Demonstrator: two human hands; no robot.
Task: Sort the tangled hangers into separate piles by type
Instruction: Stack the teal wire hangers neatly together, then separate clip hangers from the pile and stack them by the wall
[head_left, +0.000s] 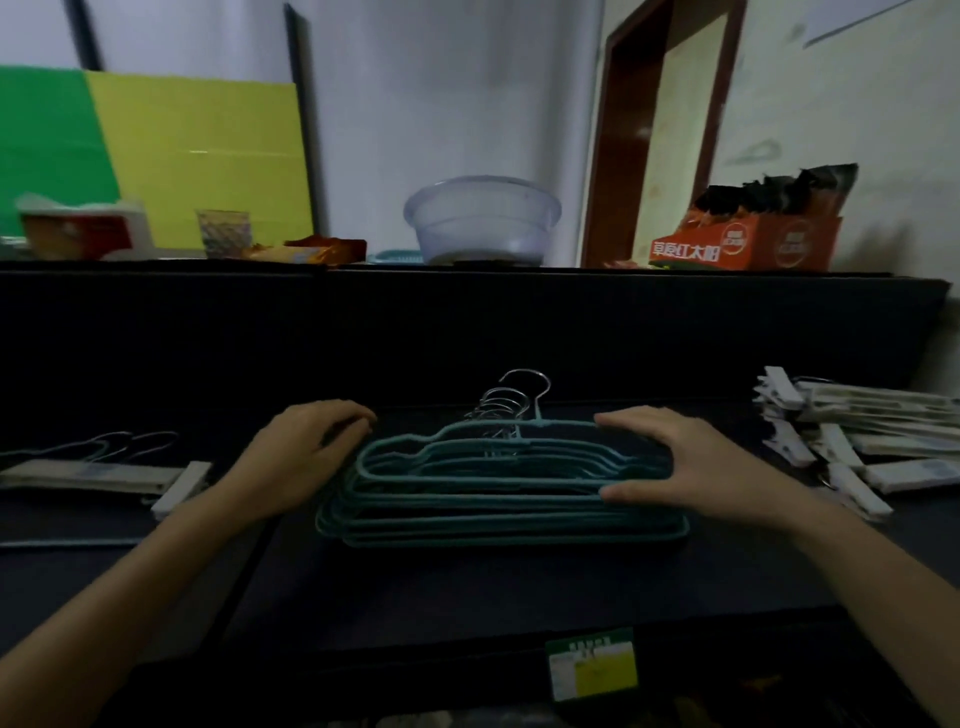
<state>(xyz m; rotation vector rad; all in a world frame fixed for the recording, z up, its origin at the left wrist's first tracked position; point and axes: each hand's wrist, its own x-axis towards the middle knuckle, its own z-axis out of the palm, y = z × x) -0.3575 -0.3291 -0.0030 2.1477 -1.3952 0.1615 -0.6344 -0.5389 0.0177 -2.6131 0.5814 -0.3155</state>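
Observation:
A stack of teal wire hangers (498, 499) with silver hooks (511, 402) lies on the dark table in front of me. My left hand (301, 452) rests against the stack's left end with fingers curled on the top hanger's shoulder. My right hand (685, 462) clasps the right end, fingers over the top and thumb on the lower bars. A pile of white clip hangers (852, 441) lies at the right. Another white clip hanger (104, 475) with thin metal hooks lies at the left.
A dark raised board (467, 332) closes off the back of the table. Behind it stand a clear plastic basin (480, 221), an orange carton (748, 241), a glass and snack packets. A green-yellow label (592, 662) sits at the near edge.

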